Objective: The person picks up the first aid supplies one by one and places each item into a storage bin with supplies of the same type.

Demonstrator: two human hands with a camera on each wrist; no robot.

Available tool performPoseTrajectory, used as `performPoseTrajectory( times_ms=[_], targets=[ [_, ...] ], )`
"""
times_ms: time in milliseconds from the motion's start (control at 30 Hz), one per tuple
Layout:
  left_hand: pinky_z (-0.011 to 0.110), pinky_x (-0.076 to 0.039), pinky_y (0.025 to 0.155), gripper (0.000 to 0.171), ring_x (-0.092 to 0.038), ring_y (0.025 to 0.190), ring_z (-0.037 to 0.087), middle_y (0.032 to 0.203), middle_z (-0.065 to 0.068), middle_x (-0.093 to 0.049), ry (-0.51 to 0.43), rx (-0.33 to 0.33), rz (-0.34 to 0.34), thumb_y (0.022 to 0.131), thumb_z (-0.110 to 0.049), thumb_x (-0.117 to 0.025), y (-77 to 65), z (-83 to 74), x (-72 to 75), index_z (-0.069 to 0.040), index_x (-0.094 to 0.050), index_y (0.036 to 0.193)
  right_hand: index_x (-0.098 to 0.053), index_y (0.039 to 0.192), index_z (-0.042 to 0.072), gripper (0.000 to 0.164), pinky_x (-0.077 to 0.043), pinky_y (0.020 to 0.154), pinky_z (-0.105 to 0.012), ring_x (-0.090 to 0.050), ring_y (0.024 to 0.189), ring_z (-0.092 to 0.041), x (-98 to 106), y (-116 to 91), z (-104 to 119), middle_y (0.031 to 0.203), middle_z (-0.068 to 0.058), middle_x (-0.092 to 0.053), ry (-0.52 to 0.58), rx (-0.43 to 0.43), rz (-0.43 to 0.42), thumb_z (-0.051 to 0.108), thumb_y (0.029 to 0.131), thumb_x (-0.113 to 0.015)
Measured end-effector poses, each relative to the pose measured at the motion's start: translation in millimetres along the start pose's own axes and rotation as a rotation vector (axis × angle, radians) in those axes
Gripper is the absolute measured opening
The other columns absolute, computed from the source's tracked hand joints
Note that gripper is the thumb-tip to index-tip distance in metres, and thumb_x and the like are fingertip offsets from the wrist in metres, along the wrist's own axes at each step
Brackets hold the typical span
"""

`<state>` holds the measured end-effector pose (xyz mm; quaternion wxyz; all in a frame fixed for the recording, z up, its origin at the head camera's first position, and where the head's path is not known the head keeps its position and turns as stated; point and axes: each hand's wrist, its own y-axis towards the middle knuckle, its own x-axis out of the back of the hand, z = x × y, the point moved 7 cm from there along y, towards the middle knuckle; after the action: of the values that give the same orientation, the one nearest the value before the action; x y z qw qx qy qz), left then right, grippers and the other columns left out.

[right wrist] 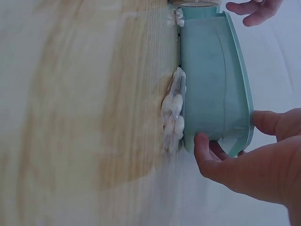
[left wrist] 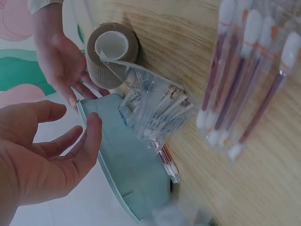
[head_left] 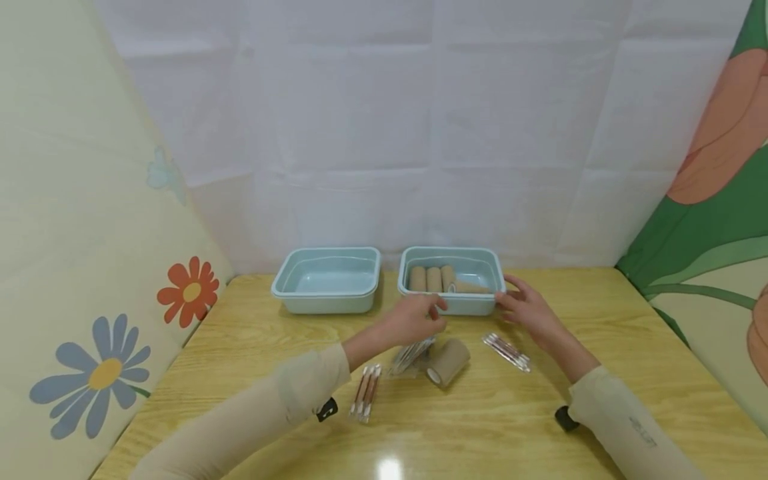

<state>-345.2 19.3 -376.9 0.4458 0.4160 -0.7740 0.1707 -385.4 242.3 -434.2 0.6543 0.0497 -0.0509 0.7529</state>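
Note:
My right hand (head_left: 531, 315) holds the right front corner of a light blue plastic bin (head_left: 471, 307), thumb and fingers against its rim and wall. Inside that bin are several tan bandage rolls (head_left: 434, 279), one lying on its side. In front of the same bin hovers my left hand (head_left: 417, 319), fingers loosely bent and nothing between them. Below it on the table are a clear bag of white-tipped sticks (left wrist: 160, 108) and a tan bandage roll (head_left: 451, 362). Packs of cotton swabs lie to either side, one pack at left (head_left: 365, 393) and another pack at right (head_left: 506, 352).
A second light blue bin (head_left: 330, 304), with nothing in it, stands to the left of the first. Both sit near the back edge of the wooden table (head_left: 480, 433), before a white cloth (head_left: 360, 133). Flowered panels border the left and right sides.

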Motion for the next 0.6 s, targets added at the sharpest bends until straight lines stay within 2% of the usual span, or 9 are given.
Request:
performPoseTrajectory(
  times_ms=[200, 433, 600],
  targets=[
    [0.033, -0.054, 0.079, 0.034, -0.066, 0.092, 0.022, 0.1, 0.01, -0.071, 0.025, 0.006, 0.078, 0.097, -0.019, -0.067, -5.1, -0.8, -10.7, 0.001, -0.065, 0.125, -0.021, 0.16, 0.0, 0.064, -0.045, 0.102, -0.052, -0.048, 0.13, -0.048, -2, -2, 2, 0.149, -0.038, -0.037, -0.003, 0.003, 0.01, 0.016, 0.107, -0.053],
    [0.031, -0.053, 0.077, 0.043, -0.065, 0.095, 0.02, 0.108, 0.011, -0.07, 0.016, 0.083, 0.163, 0.098, -0.029, -0.066, -11.3, 1.9, -25.1, -0.005, -0.062, 0.135, -0.021, 0.16, 0.0, 0.064, -0.045, 0.102, -0.052, -0.048, 0.129, -0.048, -2, -1, 3, 0.148, -0.038, -0.037, 0.003, 0.012, 0.012, 0.016, 0.107, -0.053],
    [0.029, -0.052, 0.079, 0.047, -0.065, 0.097, 0.019, 0.106, 0.011, -0.071, 0.022, 0.035, 0.15, 0.094, -0.028, -0.07, -13.7, -1.0, -32.2, -0.003, -0.063, 0.133, -0.022, 0.16, 0.001, 0.063, -0.044, 0.103, -0.053, -0.048, 0.13, -0.048, -1, -1, 2, 0.148, -0.037, -0.038, 0.017, 0.009, 0.01, 0.014, 0.107, -0.053]
  ],
)
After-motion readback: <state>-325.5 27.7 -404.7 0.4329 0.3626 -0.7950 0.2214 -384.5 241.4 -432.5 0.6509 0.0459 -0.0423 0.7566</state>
